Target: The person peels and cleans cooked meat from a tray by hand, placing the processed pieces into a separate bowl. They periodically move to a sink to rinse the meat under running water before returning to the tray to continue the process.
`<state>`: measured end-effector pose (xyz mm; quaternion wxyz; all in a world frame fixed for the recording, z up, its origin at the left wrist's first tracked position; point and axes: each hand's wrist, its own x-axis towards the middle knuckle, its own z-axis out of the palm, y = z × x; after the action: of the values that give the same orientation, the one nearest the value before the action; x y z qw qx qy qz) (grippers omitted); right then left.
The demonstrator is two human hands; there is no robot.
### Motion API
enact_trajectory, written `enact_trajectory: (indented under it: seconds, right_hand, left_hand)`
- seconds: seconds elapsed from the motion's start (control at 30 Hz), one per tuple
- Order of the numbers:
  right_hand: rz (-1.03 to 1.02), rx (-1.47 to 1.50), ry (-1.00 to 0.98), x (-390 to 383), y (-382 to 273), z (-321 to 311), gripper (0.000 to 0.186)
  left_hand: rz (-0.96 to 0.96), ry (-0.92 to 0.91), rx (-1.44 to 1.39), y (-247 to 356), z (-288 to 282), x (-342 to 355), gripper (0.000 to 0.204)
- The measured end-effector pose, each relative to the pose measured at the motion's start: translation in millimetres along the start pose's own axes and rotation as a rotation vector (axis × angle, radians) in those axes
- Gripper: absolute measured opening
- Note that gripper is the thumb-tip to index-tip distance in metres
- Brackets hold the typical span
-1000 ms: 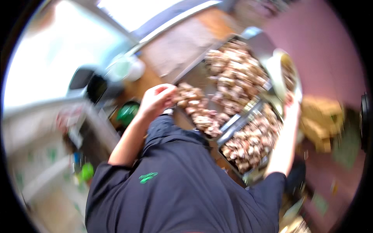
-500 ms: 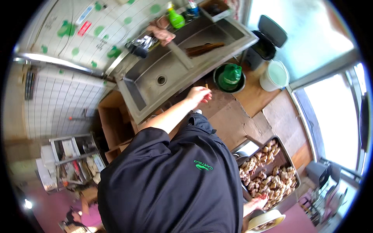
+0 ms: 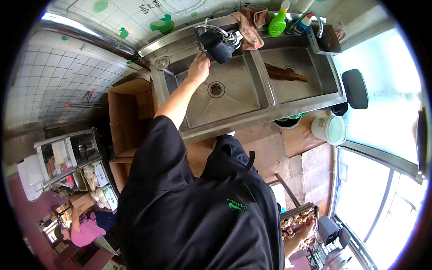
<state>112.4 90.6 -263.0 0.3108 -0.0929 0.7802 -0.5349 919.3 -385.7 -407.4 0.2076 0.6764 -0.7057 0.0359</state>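
Note:
Over the left sink basin, my left hand is raised to the tap. Its fingers are closed beside a dark, rounded object hanging at the tap. What they grip, if anything, is too small to make out. At the lower right, my right hand lies over knobbly, pale-brown pieces like ginger in a rectangular metal tray. Its fingers look stretched out across them. My torso hides part of the tray.
A long brown piece lies in the right basin. A pink-brown cloth and green spray bottle stand behind. A white bucket, cardboard box and loaded shelf surround me. Another person is at lower left.
My left hand has moved from in front of the sink up to the tap. The small stick seen at its fingers earlier no longer shows. The view has shifted, and my right hand now lies over the tray.

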Motion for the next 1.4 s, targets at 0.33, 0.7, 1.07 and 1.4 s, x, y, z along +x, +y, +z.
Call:
enact_trajectory:
  seconds: [0.33,0.7,1.07,1.4]
  right_hand:
    - [0.107,-0.155,0.031,-72.4,-21.0,76.7,0.028]
    - [0.254,-0.066,0.037,-91.1,29.4,96.5,0.030]
    - [0.378,0.036,0.167,-131.6,59.4,51.7,0.028]
    - [0.460,0.135,0.205,-176.7,108.4,30.5,0.028]
  left_hand:
    - [0.085,-0.384,0.035,-51.4,5.2,60.7,0.025]
    - [-0.876,-0.318,-1.026,20.6,86.8,-19.6,0.024]
    - [-1.198,-0.282,-1.686,80.3,132.4,6.4,0.018]
    - [-1.229,-0.171,-1.733,74.7,133.1,14.5,0.017]
